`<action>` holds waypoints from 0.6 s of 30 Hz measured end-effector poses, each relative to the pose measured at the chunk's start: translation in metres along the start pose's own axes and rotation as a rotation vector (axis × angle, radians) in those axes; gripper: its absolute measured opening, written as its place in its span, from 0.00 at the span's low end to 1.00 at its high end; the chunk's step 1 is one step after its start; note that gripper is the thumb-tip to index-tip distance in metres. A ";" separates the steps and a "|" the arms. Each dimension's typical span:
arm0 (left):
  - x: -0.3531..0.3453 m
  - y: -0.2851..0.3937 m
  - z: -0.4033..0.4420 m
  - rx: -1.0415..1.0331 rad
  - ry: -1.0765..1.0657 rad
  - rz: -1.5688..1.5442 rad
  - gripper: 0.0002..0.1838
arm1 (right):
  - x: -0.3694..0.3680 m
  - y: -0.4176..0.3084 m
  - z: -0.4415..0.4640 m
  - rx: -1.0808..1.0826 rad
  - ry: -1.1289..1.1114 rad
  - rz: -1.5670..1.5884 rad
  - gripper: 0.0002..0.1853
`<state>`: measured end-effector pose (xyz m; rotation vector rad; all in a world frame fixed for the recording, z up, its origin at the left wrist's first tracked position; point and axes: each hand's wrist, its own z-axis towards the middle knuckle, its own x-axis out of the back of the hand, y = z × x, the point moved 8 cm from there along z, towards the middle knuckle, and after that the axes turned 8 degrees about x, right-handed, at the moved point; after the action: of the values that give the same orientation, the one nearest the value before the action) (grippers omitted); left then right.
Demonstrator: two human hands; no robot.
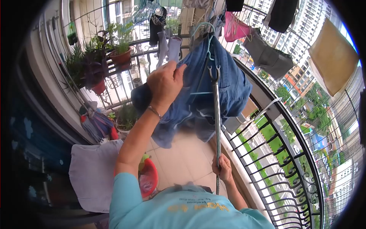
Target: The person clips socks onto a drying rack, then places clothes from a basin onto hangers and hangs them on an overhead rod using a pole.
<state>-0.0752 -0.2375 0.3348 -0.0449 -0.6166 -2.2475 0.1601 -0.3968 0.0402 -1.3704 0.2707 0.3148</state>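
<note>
The blue denim garment [232,84] hangs in front of the person at the middle of the balcony, above the pale tiled floor [183,156], with a pale blue-green hanger [209,53] showing at its top. The right hand [224,168] has a firm, closed grip low on a long, slim metal pole [217,114], whose forked metal tip [214,74] stands in front of the denim, just below the hanger's curled part (whether fork and hanger touch, I cannot tell). The left hand [166,82] is raised at the garment's left edge with its fingers curled; its grip faces away, so I cannot tell how far it is closed or whether it pinches cloth. The step in hand looks like bringing pole and hanger together so that the garment can be lifted. The next move seems to call for seating the fork securely under the hanger, then a steady upward push with the right hand while the left guides the cloth, clear of the grey-white socks [174,47] hanging nearby.
</note>
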 end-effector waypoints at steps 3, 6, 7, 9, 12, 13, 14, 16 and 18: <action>0.002 0.006 0.004 0.026 -0.014 -0.028 0.18 | 0.006 -0.011 0.019 0.041 0.030 0.033 0.19; 0.008 0.016 0.011 0.021 0.029 -0.097 0.18 | 0.009 -0.028 0.039 0.149 0.037 -0.055 0.16; 0.006 0.016 0.016 0.030 0.008 -0.115 0.18 | 0.004 -0.042 0.042 0.154 0.167 -0.200 0.27; 0.007 0.019 0.031 0.025 -0.017 -0.147 0.17 | -0.006 -0.058 0.048 0.220 0.155 -0.175 0.24; 0.016 0.025 0.060 -0.041 -0.041 -0.358 0.16 | -0.006 -0.079 0.058 0.302 0.188 -0.128 0.16; 0.032 0.033 0.065 -0.079 0.034 -0.353 0.18 | -0.007 -0.087 0.063 0.337 0.200 -0.121 0.16; 0.052 0.042 0.067 -0.112 0.107 -0.345 0.21 | -0.010 -0.098 0.068 0.367 0.212 -0.115 0.15; 0.083 0.049 0.055 -0.126 0.209 -0.337 0.25 | -0.025 -0.134 0.075 0.465 0.294 -0.212 0.16; 0.096 0.044 0.023 -0.045 0.281 -0.401 0.21 | -0.041 -0.172 0.083 0.612 0.278 -0.187 0.17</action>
<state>-0.1141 -0.3188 0.3949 0.3992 -0.4508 -2.5879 0.1864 -0.3467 0.2268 -0.8195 0.4253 -0.1163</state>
